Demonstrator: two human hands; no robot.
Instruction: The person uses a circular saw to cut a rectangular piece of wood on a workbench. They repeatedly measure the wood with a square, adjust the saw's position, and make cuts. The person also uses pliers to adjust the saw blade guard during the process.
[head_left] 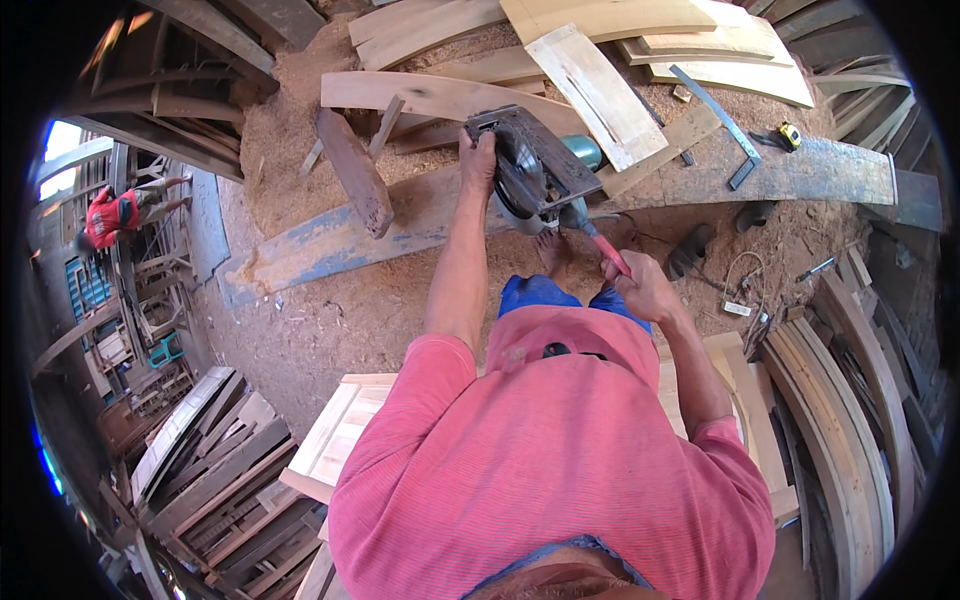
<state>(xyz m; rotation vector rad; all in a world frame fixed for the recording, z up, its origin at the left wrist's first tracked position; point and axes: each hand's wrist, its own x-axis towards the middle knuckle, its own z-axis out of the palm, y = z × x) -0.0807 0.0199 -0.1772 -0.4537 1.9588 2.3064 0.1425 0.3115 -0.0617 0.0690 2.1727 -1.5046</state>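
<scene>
My left hand [478, 165] is closed on the edge of the base plate of a circular saw [520, 165]. The saw is tipped so that its flat dark plate and round blade area show, with a green motor housing at its far right side. My right hand [645, 285] grips a tool with a red handle [610, 252]. Its bluish-grey end meets the saw's near side; whether it is a separate tool or part of the saw I cannot tell. Beneath the saw runs a long worn plank [350, 240] with blue paint patches.
Pale boards [600, 95] lie on sawdust ahead, beside a metal square [720, 125] and a yellow tape measure [789, 137]. A dark wood block [353, 175] rests across the plank. Timber stacks [230, 480] stand behind left. Another person [110, 215] bends at far left.
</scene>
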